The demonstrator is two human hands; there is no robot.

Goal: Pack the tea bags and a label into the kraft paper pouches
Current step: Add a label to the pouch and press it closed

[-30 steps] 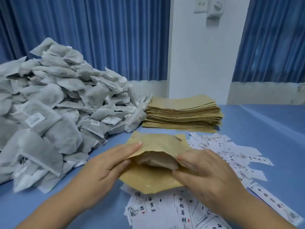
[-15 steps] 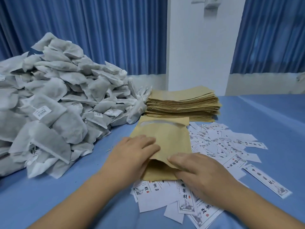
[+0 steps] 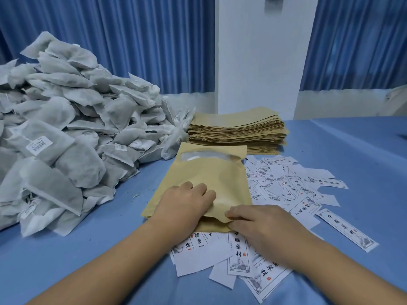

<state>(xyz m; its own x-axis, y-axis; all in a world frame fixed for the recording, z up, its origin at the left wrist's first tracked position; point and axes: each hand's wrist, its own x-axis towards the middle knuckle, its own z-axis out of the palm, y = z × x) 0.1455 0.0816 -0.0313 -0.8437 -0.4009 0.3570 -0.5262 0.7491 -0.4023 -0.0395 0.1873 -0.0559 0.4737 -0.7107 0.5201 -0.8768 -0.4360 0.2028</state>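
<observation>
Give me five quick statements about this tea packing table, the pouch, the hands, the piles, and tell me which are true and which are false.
1. The kraft pouch being worked on lies flat on the blue table. True.
2. The left hand rests on the pouch. True.
3. The pile of tea bags sits to the person's right. False: it is on the left, with the printed labels scattered on the right.
4. The stack of empty pouches lies beyond the pouch being worked on, near the white pillar. True.
5. The right hand is lifting a tea bag from the pile. False: its fingertips are at the pouch's near edge.
</observation>
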